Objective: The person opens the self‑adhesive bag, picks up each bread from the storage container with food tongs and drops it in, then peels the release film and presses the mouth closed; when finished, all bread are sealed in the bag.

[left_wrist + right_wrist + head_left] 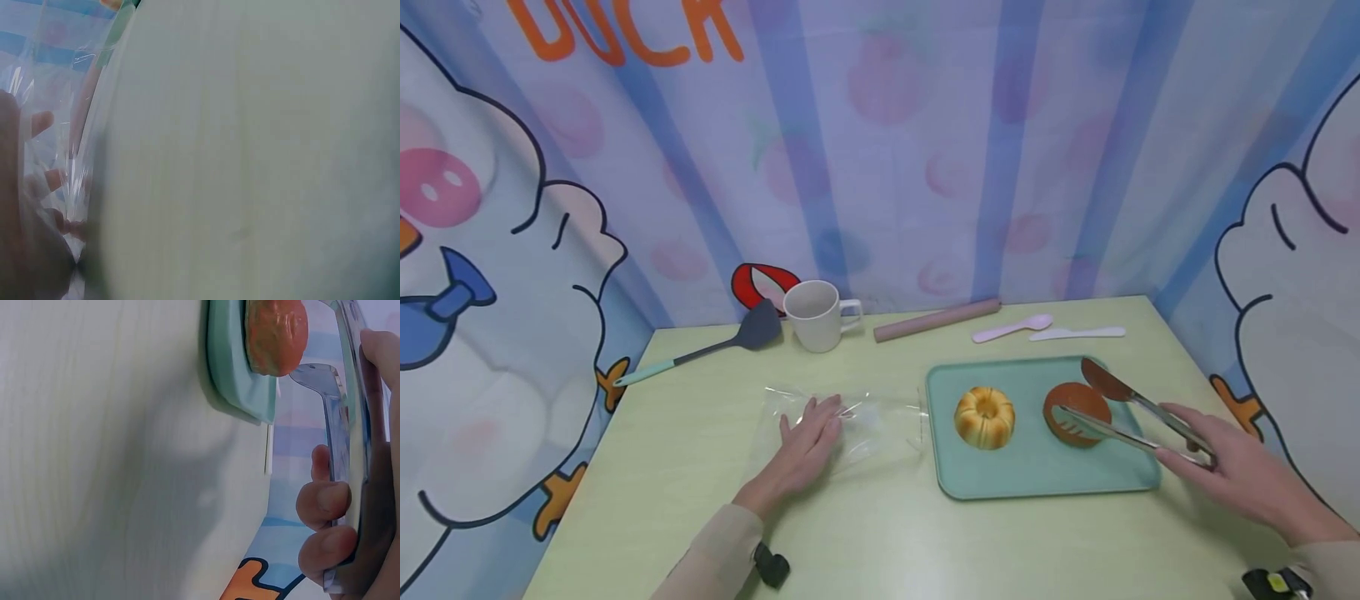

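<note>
My right hand point(1247, 471) grips metal tongs point(1183, 429) near their hinged end, thumb on one arm and fingers round the other. The tongs' ends stand apart at a round brown bun point(1063, 398), the slotted end over its front and the other by its far right edge. In the right wrist view the bun point(278, 337) sits between the tips; contact cannot be told. A golden ring-shaped cake point(972, 423) shares the green tray point(1037, 485). My left hand point(801, 450) rests on a clear plastic bag point(880, 429), fingers extended.
Along the table's back edge lie a spatula point(758, 327), a white mug point(812, 321), a mauve rolling pin or stick point(936, 321), a pink spoon point(1011, 328) and a pink knife point(1078, 333). A printed curtain point(910, 167) hangs behind and at both sides.
</note>
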